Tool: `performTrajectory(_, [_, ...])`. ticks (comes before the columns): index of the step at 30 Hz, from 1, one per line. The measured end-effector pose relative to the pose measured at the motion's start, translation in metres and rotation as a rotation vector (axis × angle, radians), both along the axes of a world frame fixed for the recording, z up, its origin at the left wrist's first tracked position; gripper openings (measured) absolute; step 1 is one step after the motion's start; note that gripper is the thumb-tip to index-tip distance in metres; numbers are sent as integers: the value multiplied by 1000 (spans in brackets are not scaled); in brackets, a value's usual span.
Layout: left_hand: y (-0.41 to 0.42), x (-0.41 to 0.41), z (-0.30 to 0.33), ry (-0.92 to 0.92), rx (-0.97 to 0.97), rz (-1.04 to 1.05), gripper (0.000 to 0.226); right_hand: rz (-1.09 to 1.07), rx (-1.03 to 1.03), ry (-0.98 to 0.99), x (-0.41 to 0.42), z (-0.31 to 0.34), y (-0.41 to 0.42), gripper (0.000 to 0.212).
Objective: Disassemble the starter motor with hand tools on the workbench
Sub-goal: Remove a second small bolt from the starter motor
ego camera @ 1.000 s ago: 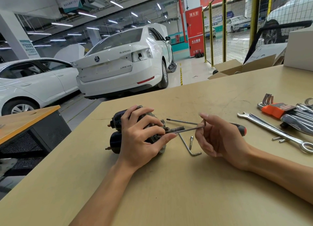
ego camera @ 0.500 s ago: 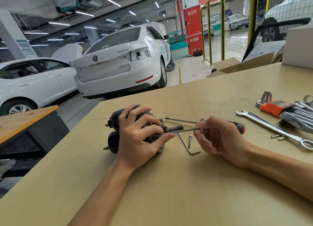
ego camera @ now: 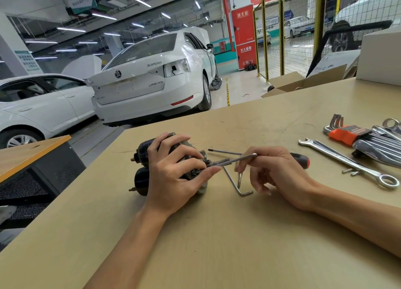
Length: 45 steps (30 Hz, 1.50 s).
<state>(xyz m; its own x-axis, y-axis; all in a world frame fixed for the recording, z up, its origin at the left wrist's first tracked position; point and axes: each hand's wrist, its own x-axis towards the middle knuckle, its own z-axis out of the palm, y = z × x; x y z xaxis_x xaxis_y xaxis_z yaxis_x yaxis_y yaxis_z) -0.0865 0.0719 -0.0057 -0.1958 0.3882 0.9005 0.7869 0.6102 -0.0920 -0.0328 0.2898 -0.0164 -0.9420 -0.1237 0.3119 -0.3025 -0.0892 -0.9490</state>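
The dark starter motor (ego camera: 142, 169) lies on its side on the tan workbench (ego camera: 217, 234). My left hand (ego camera: 173, 171) grips it from above, fingers curled over the metal end housing. A long hex key (ego camera: 230, 159) runs from the motor's end face toward the right. My right hand (ego camera: 275, 169) pinches its bent end between thumb and forefinger, the other fingers hanging down. A second hex key (ego camera: 235, 183) and a loose bolt (ego camera: 239, 179) lie on the bench under my right hand. A red-and-black screwdriver (ego camera: 300, 157) lies behind that hand.
A combination wrench (ego camera: 347, 162) lies at the right, with small bolts (ego camera: 351, 172) beside it. Behind it is an orange hex key holder (ego camera: 347, 133) and several more wrenches (ego camera: 382, 145). A white box (ego camera: 379, 59) stands at the bench's far right. White cars stand beyond the bench.
My right hand has turned the hex key's bent end: it pointed up a second ago and now lies nearly level. My left hand has stayed on the motor.
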Motion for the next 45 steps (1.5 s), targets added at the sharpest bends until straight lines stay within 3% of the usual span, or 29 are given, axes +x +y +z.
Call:
performTrajectory(6, [0, 1, 0, -1, 21, 1, 38, -71, 15, -58, -3, -2, -1, 20])
performTrajectory(9, [1, 0, 0, 5, 26, 4, 38, -49, -8, -121, -3, -1, 0, 33])
performTrajectory(14, [1, 0, 0, 6, 23, 6, 37, 122, -106, -205, -3, 2, 4, 30])
performTrajectory(16, [1, 0, 0, 4, 25, 5, 36, 176, -138, -213, -3, 1, 5, 39])
performTrajectory(19, [1, 1, 0, 10, 27, 2, 36, 111, -74, -221, -2, 3, 3, 51])
performTrajectory(24, [0, 1, 1, 17, 9, 4, 37, -62, 19, -14, 2, 3, -4, 50])
performTrajectory(29, [0, 1, 1, 6, -1, 5, 37, -93, 92, 139, 6, 0, -7, 45])
performTrajectory(45, [0, -1, 0, 17, 11, 5, 38, -187, 283, 203, 3, -3, -5, 35])
